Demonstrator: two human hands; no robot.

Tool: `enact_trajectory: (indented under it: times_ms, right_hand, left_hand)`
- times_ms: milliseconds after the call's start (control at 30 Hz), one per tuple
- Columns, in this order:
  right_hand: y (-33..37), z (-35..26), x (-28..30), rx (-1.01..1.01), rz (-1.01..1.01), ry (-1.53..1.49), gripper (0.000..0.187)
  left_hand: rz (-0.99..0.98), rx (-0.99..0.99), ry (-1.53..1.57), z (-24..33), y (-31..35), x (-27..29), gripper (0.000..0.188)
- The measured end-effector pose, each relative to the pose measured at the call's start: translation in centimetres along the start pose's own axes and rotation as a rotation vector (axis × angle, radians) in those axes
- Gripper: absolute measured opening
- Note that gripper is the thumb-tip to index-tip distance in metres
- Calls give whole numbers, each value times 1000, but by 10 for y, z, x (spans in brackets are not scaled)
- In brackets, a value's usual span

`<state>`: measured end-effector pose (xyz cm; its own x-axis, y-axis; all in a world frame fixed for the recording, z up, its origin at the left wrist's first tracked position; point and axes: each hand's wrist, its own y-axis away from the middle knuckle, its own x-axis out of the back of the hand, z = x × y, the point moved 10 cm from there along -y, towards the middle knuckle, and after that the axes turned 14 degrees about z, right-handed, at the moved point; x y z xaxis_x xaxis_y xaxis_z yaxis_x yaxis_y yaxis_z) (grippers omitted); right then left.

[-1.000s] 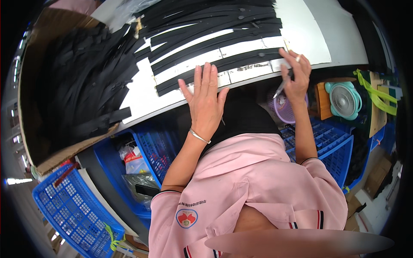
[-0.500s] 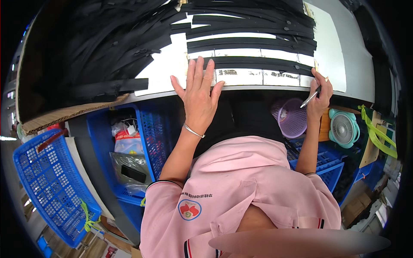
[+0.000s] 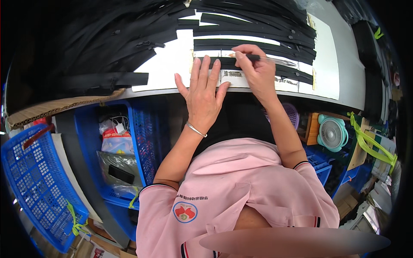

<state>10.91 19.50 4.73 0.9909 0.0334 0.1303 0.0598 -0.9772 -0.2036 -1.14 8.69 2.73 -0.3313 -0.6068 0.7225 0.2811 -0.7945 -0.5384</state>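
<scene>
Flat on the near edge of a white sheet rests my left hand, fingers spread. Its fingertips press the left part of the nearest black zipper strip. My right hand is closed round a pen with a black section and a silvery end, which is blurred and points right. That hand is over the middle of the nearest strip, right of my left hand. Whether the pen's tip touches anything, I cannot tell. Further black strips lie in rows beyond, above thin dark lines on the sheet.
A heap of black zippers covers the table's left side, beside a cardboard edge. Below stand blue crates, one holding a phone and bags. At right are a purple basket and a teal fan.
My right hand has moved left from the strip's right end to its middle, with the pen turned in its fingers. The left hand stays on the strip; the whole view has shifted slightly.
</scene>
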Motion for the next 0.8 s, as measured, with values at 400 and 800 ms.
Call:
enact_trajectory:
  times_ms: [400, 800]
  right_hand:
    - [3, 11, -22, 92, -97, 213, 16]
    - [7, 9, -22, 111, -153, 180, 19]
  left_hand:
    - [35, 31, 15, -4, -1, 3, 68]
    - [29, 26, 2, -4, 1, 1, 67]
